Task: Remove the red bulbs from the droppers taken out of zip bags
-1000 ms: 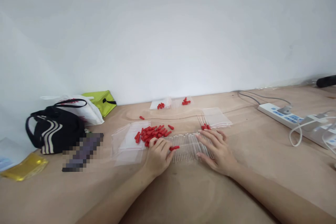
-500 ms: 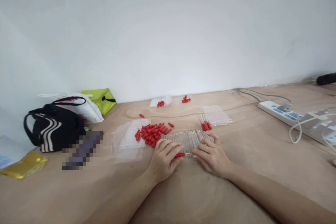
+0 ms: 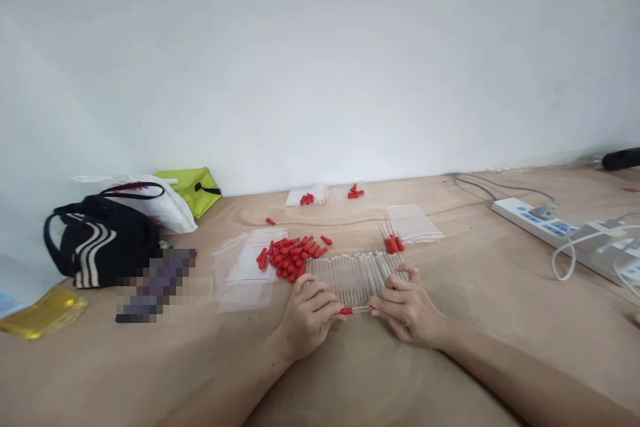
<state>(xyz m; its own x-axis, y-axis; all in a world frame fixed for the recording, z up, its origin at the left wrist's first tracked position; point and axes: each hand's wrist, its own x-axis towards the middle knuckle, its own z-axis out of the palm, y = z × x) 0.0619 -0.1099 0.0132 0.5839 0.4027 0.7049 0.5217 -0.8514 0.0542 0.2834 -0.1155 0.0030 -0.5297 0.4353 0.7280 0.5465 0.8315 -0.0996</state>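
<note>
Between the thumb and fingers of my left hand (image 3: 311, 315) is a red rubber dropper bulb (image 3: 347, 311), its end showing on the right. My right hand (image 3: 407, 307) pinches a thin glass dropper tube (image 3: 361, 309) that lies level and meets the bulb. Just beyond both hands lies a row of clear glass tubes (image 3: 345, 277) side by side. A heap of red bulbs (image 3: 290, 255) sits behind my left hand. Past my right hand lie several tubes with red bulbs fitted (image 3: 393, 244).
Clear zip bags (image 3: 247, 267) lie left of the heap, with another stack (image 3: 415, 223) at the back right. Two small groups of bulbs (image 3: 307, 199) rest on bags near the wall. A black bag (image 3: 107, 240) stands left; a power strip (image 3: 537, 220) with cables lies right.
Both hands have drawn slightly nearer to me, away from the row of tubes, bringing the bulb and one tube along. More of the row now shows.
</note>
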